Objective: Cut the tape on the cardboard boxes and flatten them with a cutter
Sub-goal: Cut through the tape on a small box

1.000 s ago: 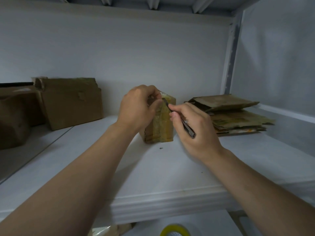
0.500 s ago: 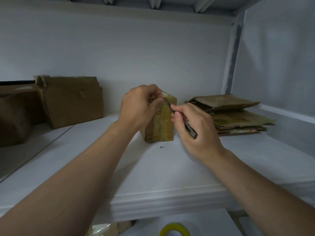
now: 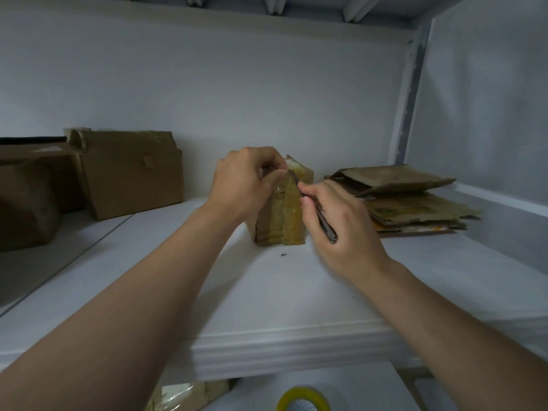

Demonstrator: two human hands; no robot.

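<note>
Directly between left hand (image 3: pixel 243 185) and right hand (image 3: pixel 338 223) with cutter (image 3: pixel 328 229): box (image 3: pixel 284 216)

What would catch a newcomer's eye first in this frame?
The two hands at mid-shelf: the left hand grips the top of a small taped box standing on the white shelf, while the right hand holds a cutter with its tip at the box's upper edge. To the right lies a stack of flattened cardboard; at far left stand larger brown boxes.

Brown box (image 3: pixel 281 215) under glossy yellowish tape (image 3: pixel 292 209) — white shelf (image 3: pixel 267 292), yellow tape roll (image 3: pixel 302 398).
</note>
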